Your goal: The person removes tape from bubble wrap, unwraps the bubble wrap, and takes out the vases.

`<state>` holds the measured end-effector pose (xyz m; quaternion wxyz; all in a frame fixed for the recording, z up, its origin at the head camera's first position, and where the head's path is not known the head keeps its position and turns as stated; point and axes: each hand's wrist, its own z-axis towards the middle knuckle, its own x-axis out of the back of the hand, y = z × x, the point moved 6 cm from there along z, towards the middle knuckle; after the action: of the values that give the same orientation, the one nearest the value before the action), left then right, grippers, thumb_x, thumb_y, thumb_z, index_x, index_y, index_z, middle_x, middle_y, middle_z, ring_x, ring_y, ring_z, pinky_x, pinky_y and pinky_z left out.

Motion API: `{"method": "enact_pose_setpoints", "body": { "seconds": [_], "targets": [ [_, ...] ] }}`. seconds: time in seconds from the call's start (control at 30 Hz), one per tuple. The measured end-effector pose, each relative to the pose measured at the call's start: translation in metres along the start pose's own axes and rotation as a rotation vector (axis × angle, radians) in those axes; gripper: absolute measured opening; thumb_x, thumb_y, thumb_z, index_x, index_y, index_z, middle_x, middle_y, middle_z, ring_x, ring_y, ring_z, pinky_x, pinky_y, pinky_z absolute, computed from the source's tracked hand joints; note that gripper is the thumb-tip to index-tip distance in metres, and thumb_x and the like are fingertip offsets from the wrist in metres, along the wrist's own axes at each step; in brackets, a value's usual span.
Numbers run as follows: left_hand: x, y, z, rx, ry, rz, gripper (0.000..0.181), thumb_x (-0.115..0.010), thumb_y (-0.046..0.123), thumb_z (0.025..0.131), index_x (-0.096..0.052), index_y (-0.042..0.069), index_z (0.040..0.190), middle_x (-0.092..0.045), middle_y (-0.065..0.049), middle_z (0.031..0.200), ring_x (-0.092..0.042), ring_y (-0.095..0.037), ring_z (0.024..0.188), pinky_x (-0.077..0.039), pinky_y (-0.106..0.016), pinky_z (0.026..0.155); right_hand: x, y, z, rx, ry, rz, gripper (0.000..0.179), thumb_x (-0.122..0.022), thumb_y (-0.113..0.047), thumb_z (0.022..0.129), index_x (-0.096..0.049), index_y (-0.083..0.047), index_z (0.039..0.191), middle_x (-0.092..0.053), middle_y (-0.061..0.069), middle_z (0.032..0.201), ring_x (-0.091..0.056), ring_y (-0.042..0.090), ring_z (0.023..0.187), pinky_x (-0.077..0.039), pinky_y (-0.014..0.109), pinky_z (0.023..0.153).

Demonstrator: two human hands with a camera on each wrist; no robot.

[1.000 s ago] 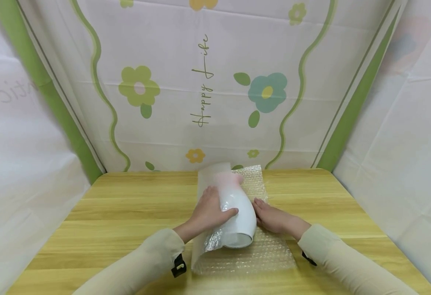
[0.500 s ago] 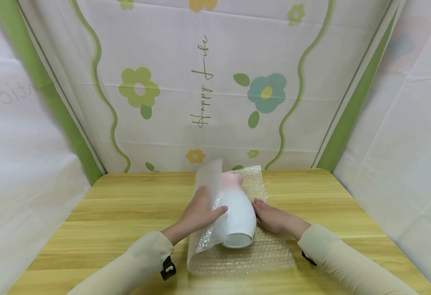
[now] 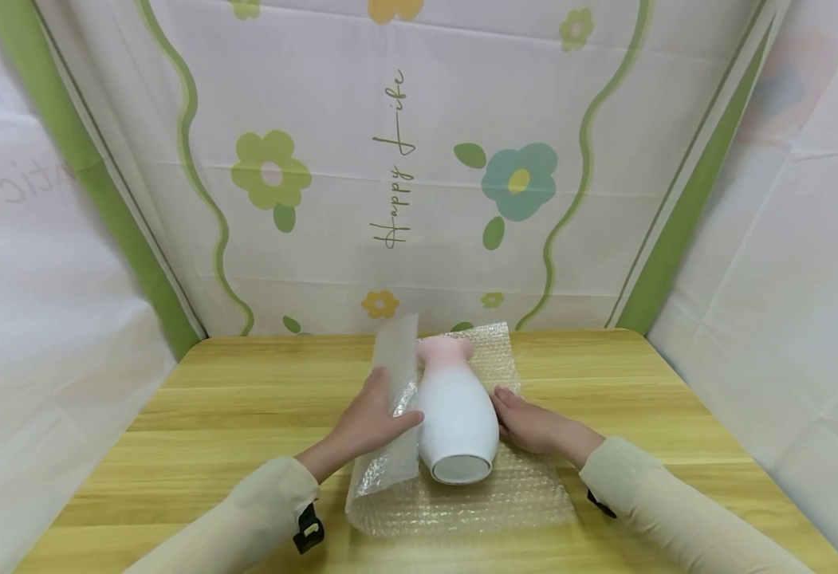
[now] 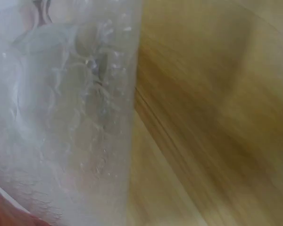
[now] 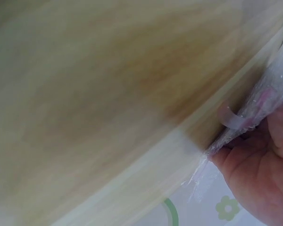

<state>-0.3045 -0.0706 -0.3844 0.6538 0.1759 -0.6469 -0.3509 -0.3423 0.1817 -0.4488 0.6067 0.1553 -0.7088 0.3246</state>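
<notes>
Left hand (image 3: pixel 361 422) and the raised flap of bubble wrap (image 3: pixel 462 510) have shifted leftward since the earlier frame, exposing the vase (image 3: pixel 458 414) almost fully; the vase and the right hand (image 3: pixel 537 422) show no appreciable change of position.

Step in hand, as judged: the left hand manages the flap while the right steadies the vase. Good practice would be to control the flap along its length with flat, light pressure, keeping it clear of the pink neck, and to maintain the right hand as a stop, since a rounded body may roll if that support is removed. Both hands should move smoothly; a sharp tug on the sheet beneath could drag the vase with it.

Vase position: on its side over the wrap on the worktop (image 3: pixel 268 379), between the hands, neck pointing away, base toward the person. Left fingers are extended against the flap, thumb spread wide and reaching to the vase's left side; whether the thumb makes contact cannot be told. Right fingers are straight and close together, lying alongside the vase's right flank without encircling it.
</notes>
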Motion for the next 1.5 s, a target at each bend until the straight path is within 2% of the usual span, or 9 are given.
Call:
{"method": "enact_pose_setpoints", "body": {
  "seconds": [0.4,0.73,1.17,1.5],
  "targets": [
    [0.003,-0.024,-0.003,0.056,-0.01,0.003,0.106,-0.072,0.042,0.083,-0.01,-0.013,0.149,-0.009,-0.03,0.155,-0.012,-0.041,0.143,-0.017,-0.05,0.113,-0.001,0.0,-0.001,-0.013,-0.004,0.004,0.053,-0.04,-0.015,0.105,-0.025,0.017,0.144,-0.018,0.038,0.149,-0.018,0.049,0.139,-0.02,0.056,0.111],
    [0.006,-0.036,-0.006,0.084,0.007,0.0,0.106,-0.075,0.036,0.081,-0.009,-0.014,0.149,-0.012,-0.033,0.154,-0.02,-0.045,0.139,-0.022,-0.053,0.111,-0.001,-0.001,-0.002,0.008,0.003,0.007,0.053,-0.039,-0.016,0.105,-0.025,0.019,0.143,-0.018,0.04,0.148,-0.019,0.052,0.138,-0.02,0.058,0.11],
    [0.013,-0.048,-0.009,0.091,0.005,0.08,0.108,-0.075,0.034,0.078,-0.009,-0.015,0.148,-0.009,-0.032,0.154,-0.013,-0.043,0.142,-0.016,-0.05,0.113,0.001,-0.002,-0.001,0.0,0.0,-0.013,0.051,-0.04,-0.013,0.105,-0.027,0.018,0.143,-0.02,0.039,0.149,-0.02,0.05,0.138,-0.021,0.056,0.111],
    [0.017,-0.057,-0.014,0.114,-0.006,0.114,0.107,-0.075,0.03,0.08,-0.005,-0.016,0.147,-0.004,-0.032,0.155,-0.008,-0.043,0.143,-0.013,-0.051,0.113,0.002,-0.003,-0.001,0.004,0.0,-0.011,0.051,-0.041,-0.012,0.104,-0.027,0.018,0.143,-0.02,0.039,0.148,-0.02,0.05,0.138,-0.021,0.056,0.111]
  ]
}}
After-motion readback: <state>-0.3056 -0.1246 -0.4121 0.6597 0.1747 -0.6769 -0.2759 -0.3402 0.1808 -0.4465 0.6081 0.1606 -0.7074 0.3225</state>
